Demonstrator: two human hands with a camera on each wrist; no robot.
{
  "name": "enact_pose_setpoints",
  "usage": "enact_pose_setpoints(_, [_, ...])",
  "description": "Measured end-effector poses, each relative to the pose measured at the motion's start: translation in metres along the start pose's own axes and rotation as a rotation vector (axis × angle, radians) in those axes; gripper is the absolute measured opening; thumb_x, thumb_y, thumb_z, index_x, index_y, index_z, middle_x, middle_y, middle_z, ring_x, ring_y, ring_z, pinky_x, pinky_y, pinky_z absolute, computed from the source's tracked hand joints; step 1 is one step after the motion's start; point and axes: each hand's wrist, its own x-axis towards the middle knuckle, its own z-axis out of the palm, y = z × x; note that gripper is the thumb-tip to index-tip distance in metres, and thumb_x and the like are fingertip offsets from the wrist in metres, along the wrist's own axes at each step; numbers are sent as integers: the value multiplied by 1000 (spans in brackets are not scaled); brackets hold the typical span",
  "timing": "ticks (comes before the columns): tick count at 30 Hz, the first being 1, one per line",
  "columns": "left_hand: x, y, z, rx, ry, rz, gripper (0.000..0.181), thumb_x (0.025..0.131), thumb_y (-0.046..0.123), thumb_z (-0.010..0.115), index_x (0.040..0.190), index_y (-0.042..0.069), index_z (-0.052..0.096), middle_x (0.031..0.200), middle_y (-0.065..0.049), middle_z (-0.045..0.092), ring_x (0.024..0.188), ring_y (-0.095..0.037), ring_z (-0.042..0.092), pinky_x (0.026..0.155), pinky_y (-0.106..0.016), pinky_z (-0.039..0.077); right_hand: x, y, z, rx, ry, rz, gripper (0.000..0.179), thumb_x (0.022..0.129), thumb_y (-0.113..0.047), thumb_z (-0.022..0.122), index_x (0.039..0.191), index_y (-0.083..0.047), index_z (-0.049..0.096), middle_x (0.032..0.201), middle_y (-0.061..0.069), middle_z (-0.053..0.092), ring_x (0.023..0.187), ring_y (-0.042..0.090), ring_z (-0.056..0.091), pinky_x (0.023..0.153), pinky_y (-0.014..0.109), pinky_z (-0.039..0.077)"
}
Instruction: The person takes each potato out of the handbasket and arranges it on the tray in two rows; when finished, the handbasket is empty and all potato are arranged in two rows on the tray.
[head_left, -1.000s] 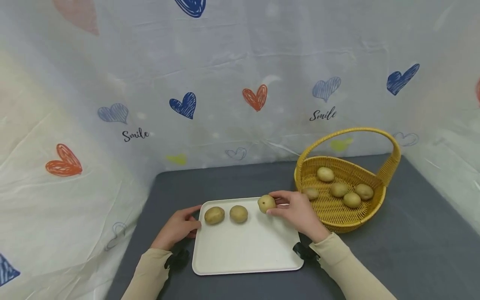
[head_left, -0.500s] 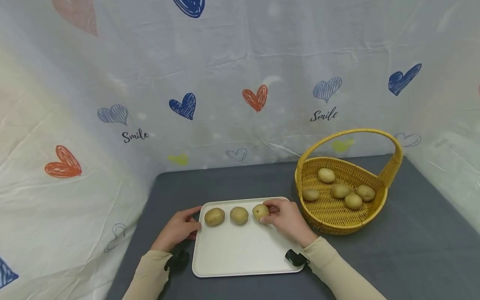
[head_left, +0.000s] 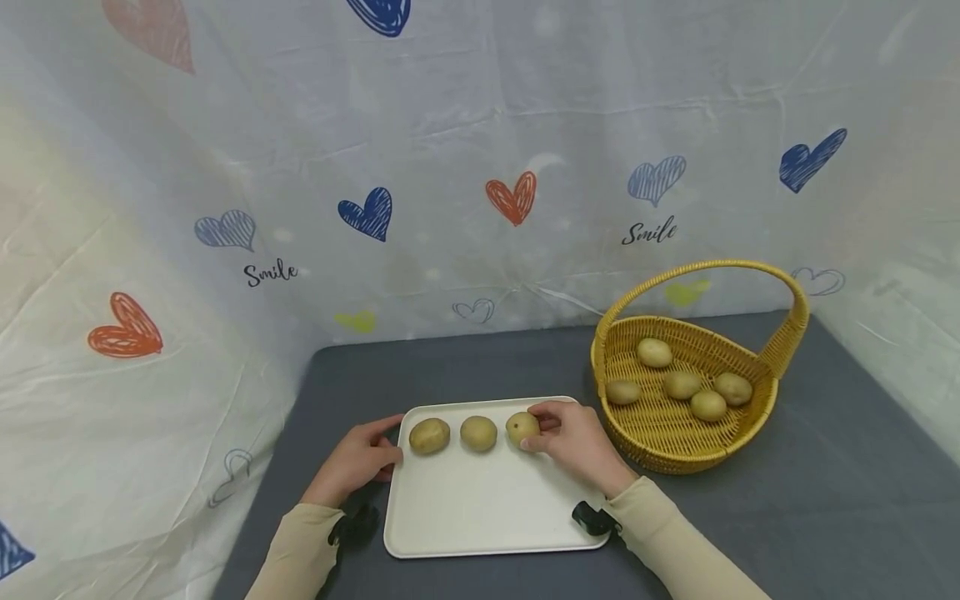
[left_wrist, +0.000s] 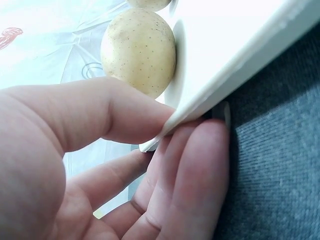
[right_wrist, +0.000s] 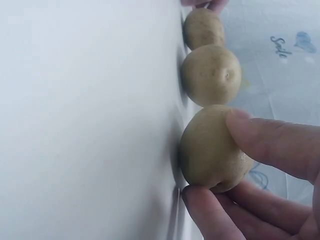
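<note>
On the white tray point(head_left: 487, 512), three potatoes stand in a row along the far edge. The left potato point(head_left: 430, 436) and middle potato point(head_left: 478, 433) are untouched. My right hand point(head_left: 576, 446) pinches the right potato point(head_left: 522, 429) between thumb and fingers; in the right wrist view that potato point(right_wrist: 212, 150) appears to rest on the tray. At the tray's left edge, my left hand point(head_left: 356, 462) grips the rim. The left wrist view shows the thumb above the rim and fingers point(left_wrist: 200, 170) beneath it.
A yellow wicker basket point(head_left: 675, 458) with a tall handle stands right of the tray, holding several potatoes point(head_left: 682, 385). Both are on a dark grey table point(head_left: 840, 500). A white curtain point(head_left: 435, 108) with printed hearts hangs behind and at the sides.
My right hand has moved left and slightly nearer with its potato, bringing it beside the middle one. In the last half second it has hardly moved. My left hand keeps its grip on the tray.
</note>
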Motion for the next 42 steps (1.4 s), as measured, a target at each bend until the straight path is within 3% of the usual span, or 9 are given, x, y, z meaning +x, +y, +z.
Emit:
enact_pose_setpoints(21, [-1, 4, 1, 26, -1, -11, 73, 92, 8, 72, 161, 10, 52, 83, -10, 65, 69, -21, 65, 66, -34, 62, 1, 1, -3, 5, -66, -25, 44, 80, -16, 94, 121, -8, 79, 108, 5, 81, 97, 17, 78, 89, 37, 63])
enact_pose_setpoints(42, [2, 4, 0, 41, -3, -18, 72, 92, 9, 73, 161, 11, 53, 84, -10, 65, 69, -21, 65, 67, -34, 62, 3, 3, -4, -4, -65, -27, 41, 82, -17, 94, 119, -8, 80, 105, 3, 81, 95, 14, 76, 89, 35, 63])
